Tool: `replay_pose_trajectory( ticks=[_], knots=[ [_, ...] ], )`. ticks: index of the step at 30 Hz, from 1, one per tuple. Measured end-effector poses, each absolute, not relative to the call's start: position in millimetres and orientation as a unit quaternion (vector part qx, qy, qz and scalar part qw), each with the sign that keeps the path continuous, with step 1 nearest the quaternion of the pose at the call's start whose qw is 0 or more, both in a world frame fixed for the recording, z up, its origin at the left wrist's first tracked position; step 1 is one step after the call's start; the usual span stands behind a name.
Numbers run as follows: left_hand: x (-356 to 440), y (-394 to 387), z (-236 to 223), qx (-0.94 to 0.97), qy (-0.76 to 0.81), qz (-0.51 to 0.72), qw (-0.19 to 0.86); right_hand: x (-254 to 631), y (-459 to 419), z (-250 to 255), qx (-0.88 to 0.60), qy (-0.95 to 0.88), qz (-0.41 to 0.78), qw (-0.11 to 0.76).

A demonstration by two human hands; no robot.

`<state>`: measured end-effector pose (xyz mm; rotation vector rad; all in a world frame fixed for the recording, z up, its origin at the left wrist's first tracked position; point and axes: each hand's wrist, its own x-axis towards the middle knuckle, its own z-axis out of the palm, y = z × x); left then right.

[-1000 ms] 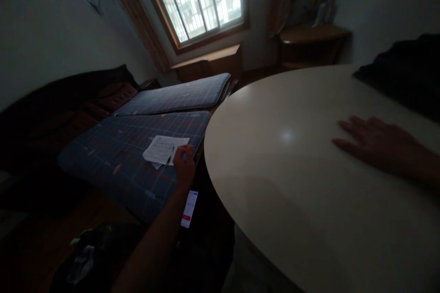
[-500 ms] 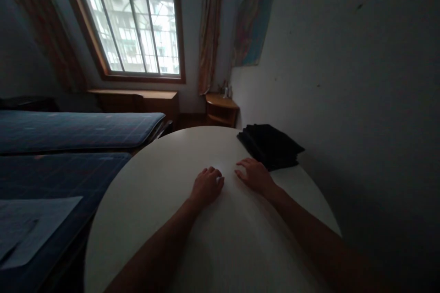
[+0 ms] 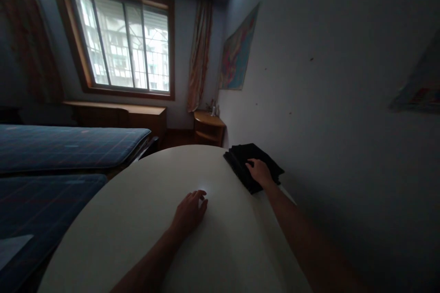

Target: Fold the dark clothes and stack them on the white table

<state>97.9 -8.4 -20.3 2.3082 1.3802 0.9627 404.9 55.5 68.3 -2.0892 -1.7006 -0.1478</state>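
A stack of flat black pieces [image 3: 242,153], perhaps cloth or folders, lies at the far right edge of the round white table [image 3: 144,210]. I cannot make out their exact kind. Over the stack reaches my right hand [image 3: 260,172], its thumb and fingers bent but apart, with nothing seen between them. Whether it touches the top piece is unclear. My left hand [image 3: 189,210] is on or just above the tabletop, left of the stack. Its fingers are loosely curved, with a gap to the thumb, and it holds nothing.
Blue plaid mattresses [image 3: 68,146] lie left of the table, one with a white sheet of paper [image 3: 13,248] on it. The wall [image 3: 330,155] runs close along the right side. Beyond the table stand a small corner shelf [image 3: 209,120] and a wooden desk [image 3: 144,110] under the window.
My right hand has moved from the bare tabletop to over the black stack. My left hand stays near the tabletop. The camera view has tilted up and turned right.
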Motion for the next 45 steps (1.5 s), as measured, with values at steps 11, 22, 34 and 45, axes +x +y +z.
replay_pose_trajectory(
  ticks=[11,22,34,45],
  knots=[
    [94,-30,-11,0.779,0.495,0.343,0.175,402,-6,113,-0.74,-0.626,-0.003,0.246],
    [108,-110,81,0.731,0.384,0.522,0.214,297,-111,228,-0.471,-0.712,0.224,0.47],
    [87,-155,63,0.671,0.5,0.446,0.317,320,-49,183,-0.603,-0.732,0.077,0.308],
    [93,-172,25,0.777,0.463,0.316,0.288,381,26,70,-0.791,-0.595,-0.025,0.137]
  ],
)
